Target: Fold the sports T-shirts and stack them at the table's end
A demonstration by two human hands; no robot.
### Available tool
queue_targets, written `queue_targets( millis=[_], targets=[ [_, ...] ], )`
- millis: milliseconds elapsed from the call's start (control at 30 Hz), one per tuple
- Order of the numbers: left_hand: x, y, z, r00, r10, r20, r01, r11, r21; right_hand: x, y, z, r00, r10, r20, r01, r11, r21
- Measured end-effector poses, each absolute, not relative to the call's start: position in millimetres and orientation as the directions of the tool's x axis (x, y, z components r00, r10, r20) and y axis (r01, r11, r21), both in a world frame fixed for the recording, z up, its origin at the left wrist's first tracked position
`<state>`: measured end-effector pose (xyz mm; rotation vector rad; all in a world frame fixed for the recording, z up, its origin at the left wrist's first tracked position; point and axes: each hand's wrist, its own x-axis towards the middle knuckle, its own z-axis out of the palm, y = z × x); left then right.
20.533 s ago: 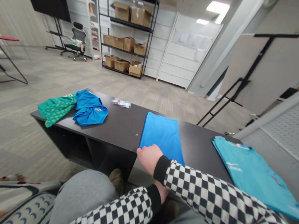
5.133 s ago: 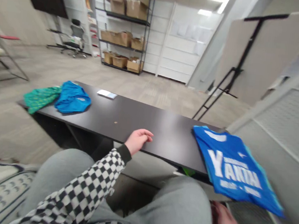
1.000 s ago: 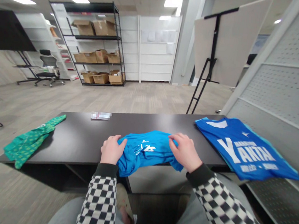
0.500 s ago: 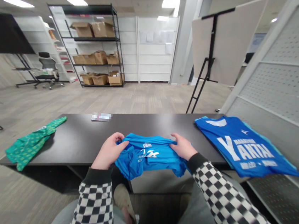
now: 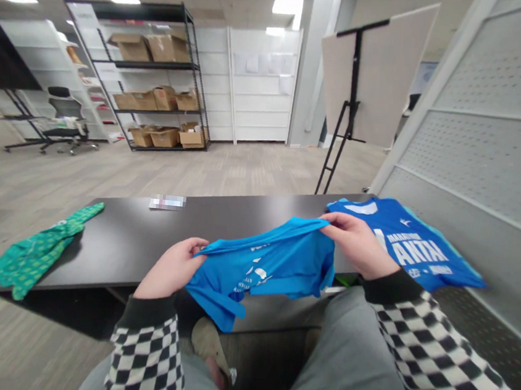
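A light-blue T-shirt [image 5: 267,258] with white print is stretched between my two hands at the near edge of the dark table [image 5: 130,231]. My left hand [image 5: 173,266] pinches its upper left part, fingers closed on the cloth. At the upper right, my right hand [image 5: 358,239] grips the fabric and is raised a little higher than the left. The shirt's lower part hangs in loose folds over the table edge. Just beyond my right hand, a darker blue printed shirt [image 5: 423,243] lies spread out, partly hidden by that hand.
A green patterned garment [image 5: 43,253] lies crumpled at the table's left end. A small flat item [image 5: 166,202] rests near the far edge. A perforated white panel [image 5: 490,132] borders the right side. Shelving with cardboard boxes [image 5: 168,47] and a board on an easel [image 5: 354,81] stand beyond.
My right hand has moved right and up, pulling the light-blue shirt wider and tilting its top edge. The bunched cloth now hangs more open. The view has shifted slightly right.
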<state>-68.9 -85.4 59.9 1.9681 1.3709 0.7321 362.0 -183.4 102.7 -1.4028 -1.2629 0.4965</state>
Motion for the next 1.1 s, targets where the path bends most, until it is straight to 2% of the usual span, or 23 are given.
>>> queue_targets(
  millis=[67,100,167,233,300,400,533,633,700,800,867,900,967,1000,1100],
  targets=[
    [-71,-88,66,0.242,0.963,0.115,0.701,-0.256,0.666,365,-194,107,0.346,0.808,0.476,0.637,0.170,-0.752],
    [-72,-91,70,0.208,0.968,0.137,0.712,-0.246,0.658,366,-200,108,0.341,0.799,0.495,0.701,0.134,-0.700],
    [-73,-104,83,0.123,0.978,0.169,0.660,-0.208,0.722,367,-213,107,0.333,0.841,0.427,0.698,0.085,-0.711],
    [-73,-122,99,0.046,0.986,0.157,0.515,-0.158,0.842,366,-227,108,0.326,0.903,0.279,0.543,0.063,-0.837],
    [-69,-143,115,0.012,0.991,0.133,0.293,-0.131,0.947,362,-239,113,0.326,0.934,0.144,0.283,0.049,-0.958],
    [-58,-174,136,-0.029,0.988,0.154,0.009,-0.154,0.988,352,-254,127,0.330,0.941,0.070,-0.058,0.094,-0.994],
    [-37,-205,152,-0.088,0.967,0.239,-0.147,-0.249,0.957,335,-265,147,0.368,0.922,0.122,-0.205,0.208,-0.957],
    [-21,-216,153,-0.144,0.923,0.357,-0.198,-0.381,0.903,322,-271,149,0.405,0.890,0.211,-0.169,0.300,-0.939],
    [-13,-214,147,-0.237,0.857,0.457,-0.145,-0.496,0.856,317,-271,142,0.478,0.801,0.361,-0.024,0.423,-0.906],
    [-11,-186,124,-0.355,0.685,0.636,0.135,-0.636,0.760,322,-257,117,0.516,0.598,0.613,0.355,0.502,-0.789],
    [-15,-152,99,-0.286,0.606,0.742,0.372,-0.643,0.669,333,-237,93,0.440,0.549,0.710,0.561,0.449,-0.695],
    [-18,-132,84,-0.193,0.608,0.770,0.481,-0.625,0.615,340,-224,79,0.388,0.562,0.730,0.626,0.421,-0.657],
    [-23,-93,52,-0.003,0.702,0.712,0.633,-0.549,0.545,353,-196,52,0.291,0.639,0.712,0.713,0.352,-0.607],
    [-23,-77,36,0.107,0.767,0.632,0.701,-0.509,0.499,358,-182,39,0.239,0.695,0.678,0.759,0.302,-0.577],
    [-18,-44,-2,0.355,0.881,0.313,0.843,-0.447,0.299,365,-149,7,0.094,0.904,0.416,0.887,0.115,-0.448]
  ],
)
